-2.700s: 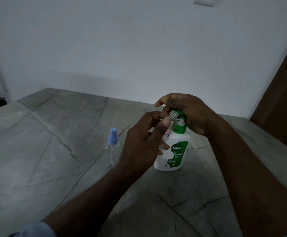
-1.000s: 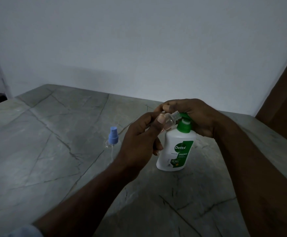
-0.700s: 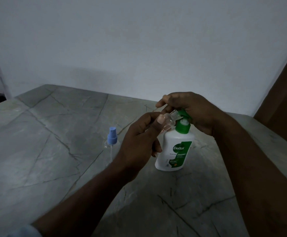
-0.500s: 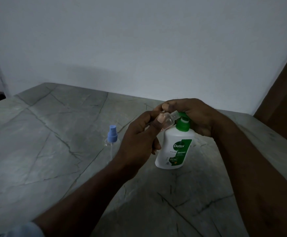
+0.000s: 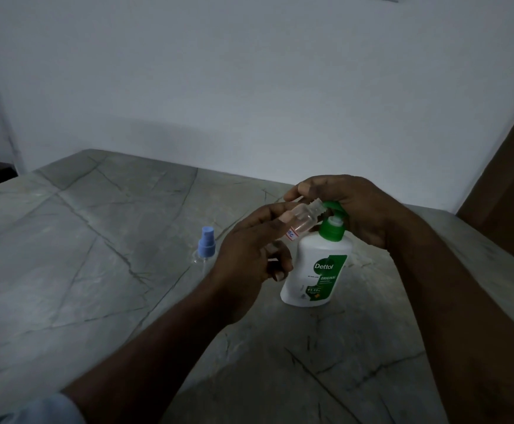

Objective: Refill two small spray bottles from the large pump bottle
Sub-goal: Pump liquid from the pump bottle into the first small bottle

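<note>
While left hand (image 5: pixel 249 264) pinches the small bottle (image 5: pixel 303 218), open neck tilted to the pump head (image 5: pixel 332 206), right hand (image 5: pixel 356 209) curled over it: press slowly, short strokes, neck steady. Further left stands the capped bottle (image 5: pixel 206 246).

Pump bottle (image 5: pixel 314 270): white body, green pump head and collar, green label with white lettering. Uncapped spray bottle (image 5: pixel 304 217): clear, small white sticker with red marks. Second spray bottle (image 5: pixel 206 249): clear, pale blue cap. Table (image 5: pixel 81 255): grey-green stone, dark crack-like veins. Wall (image 5: pixel 249 87): off-white. Door (image 5: pixel 512 179): brown. Sleeve (image 5: pixel 44 411): light blue.
</note>
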A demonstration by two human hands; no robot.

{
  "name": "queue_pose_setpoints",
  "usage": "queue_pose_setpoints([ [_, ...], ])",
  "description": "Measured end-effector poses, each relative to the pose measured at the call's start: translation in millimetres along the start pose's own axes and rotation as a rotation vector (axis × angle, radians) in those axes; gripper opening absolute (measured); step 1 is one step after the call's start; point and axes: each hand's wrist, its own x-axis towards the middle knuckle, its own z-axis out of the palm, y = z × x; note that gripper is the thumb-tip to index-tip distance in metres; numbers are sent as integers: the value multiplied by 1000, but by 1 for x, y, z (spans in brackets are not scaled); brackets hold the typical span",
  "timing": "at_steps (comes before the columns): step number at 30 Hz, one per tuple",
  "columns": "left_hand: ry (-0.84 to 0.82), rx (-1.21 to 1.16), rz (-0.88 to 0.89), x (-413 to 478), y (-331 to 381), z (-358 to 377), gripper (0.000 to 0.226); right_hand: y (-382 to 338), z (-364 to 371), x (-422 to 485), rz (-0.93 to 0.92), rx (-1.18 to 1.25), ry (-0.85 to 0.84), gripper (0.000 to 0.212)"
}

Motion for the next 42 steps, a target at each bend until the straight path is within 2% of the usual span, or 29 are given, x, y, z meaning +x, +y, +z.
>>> queue_pose_setpoints([
  [3, -1, -47, -15, 1, 0, -2, 22, 6, 3, 1, 83, 116, 30, 29],
  [7, 32, -18, -4, 0, -2, -3, 24, 4, 2, -1, 11, 27, -15, 27],
  [11, 32, 32, 31, 0, -1, -4, 31, -1, -1, -2, -90, -102, 47, 26],
  [15, 0, 22, 52, 0, 1, -3, 46, 0, 1, -2, -33, 23, 11, 26],
  [20, 29, 11, 47, -1, 0, -3, 28, 7, 4, 0, 72, 62, 57, 30],
  [26, 18, -82, 68, 0, 1, -5, 24, 0, 2, 0, -48, -78, 55, 26],
  [32, -6, -135, 122, 0, 4, -4, 28, 4, 0, 4, -30, 34, 25, 14],
  [35, 12, -130, 125, 1, 4, -5, 27, 8, 3, 4, 6, 73, 38, 18],
  [42, 0, -141, 107, 0, 4, -5, 31, 0, 1, 1, -68, -114, 73, 25],
])
